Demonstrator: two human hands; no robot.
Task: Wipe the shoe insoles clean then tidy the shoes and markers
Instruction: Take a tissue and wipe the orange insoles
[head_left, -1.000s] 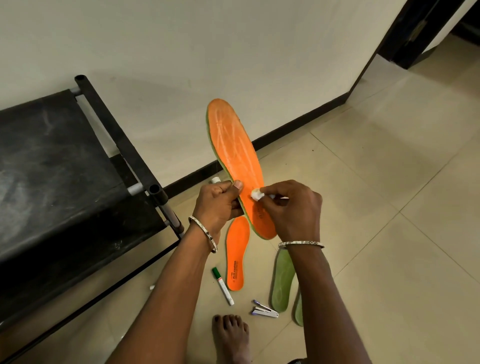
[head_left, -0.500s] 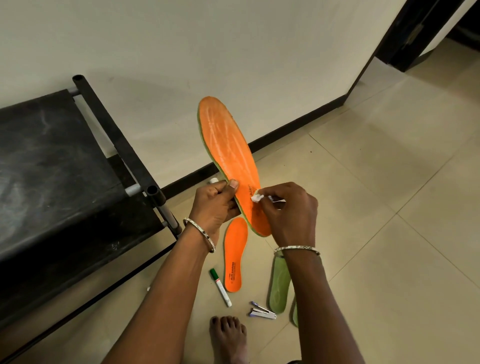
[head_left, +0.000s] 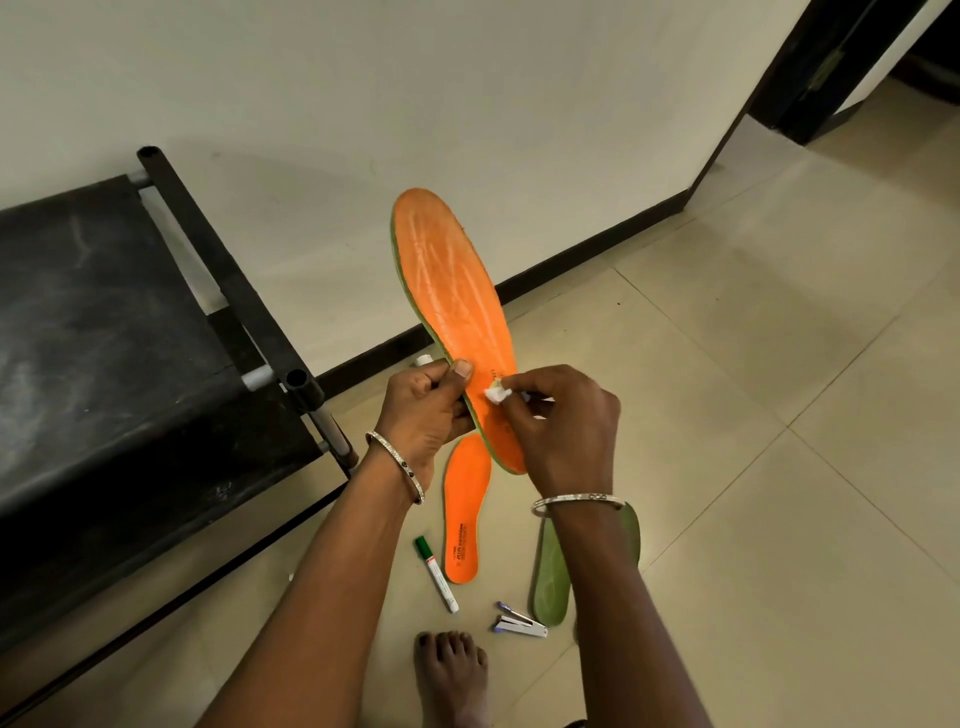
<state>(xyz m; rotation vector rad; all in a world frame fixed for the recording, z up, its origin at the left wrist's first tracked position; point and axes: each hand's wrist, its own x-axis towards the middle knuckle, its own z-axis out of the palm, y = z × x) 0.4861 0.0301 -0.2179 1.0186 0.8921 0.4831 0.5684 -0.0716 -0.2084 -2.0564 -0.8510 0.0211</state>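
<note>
An orange insole with a green edge and whitish streaks is held up in front of the wall. My left hand pinches its left edge near the heel half. My right hand presses a small white wad against the orange face. On the floor below lie a second orange insole, a green insole partly hidden by my right forearm, and a green-capped marker. Another marker tip peeks out behind my left hand.
A black bench with a metal frame stands at the left against the wall. A small stapler lies on the tiled floor near a bare foot. A dark doorway opens at the upper right.
The held insole has shifted slightly left and tilted. My right hand with the wad has slid a little along its surface.
</note>
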